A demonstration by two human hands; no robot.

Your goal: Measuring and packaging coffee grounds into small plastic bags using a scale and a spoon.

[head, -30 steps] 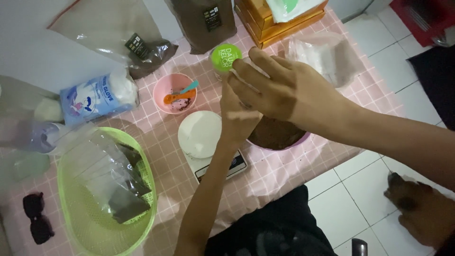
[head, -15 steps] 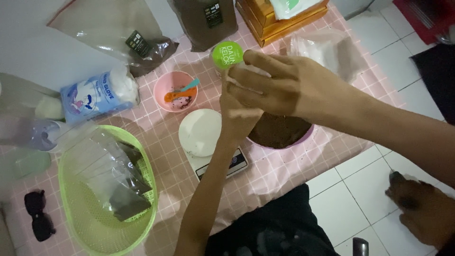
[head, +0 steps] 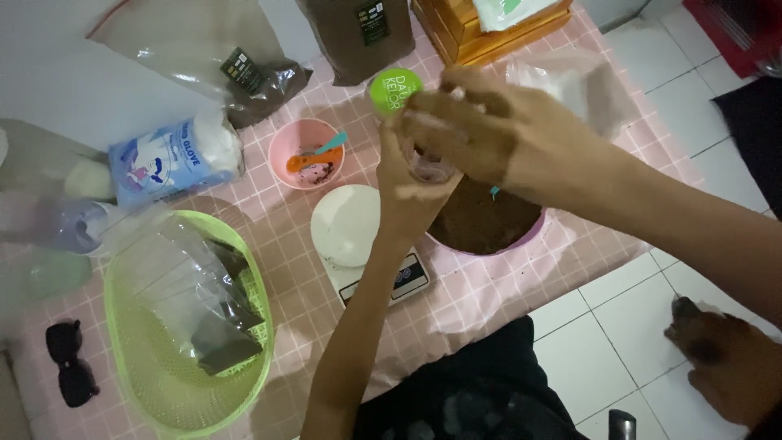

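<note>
L hand [head: 415,183] and R hand [head: 481,130] meet above the table; both clenched round a small clear container [head: 430,167], mostly hidden by the fingers, contents can't tell. R hand covers it from above, L grips from below.

Directly under the hands: pink bowl of dark brown powder [head: 481,224]. Just beside L wrist: kitchen scale w/ white round platform [head: 346,224]. Beyond the hands: green round lid [head: 394,88]. Further to L side: small pink bowl w/ orange spoon [head: 305,153], then green plastic basket [head: 175,326] w/ clear bags. All on pink checked cloth [head: 285,236].
</note>
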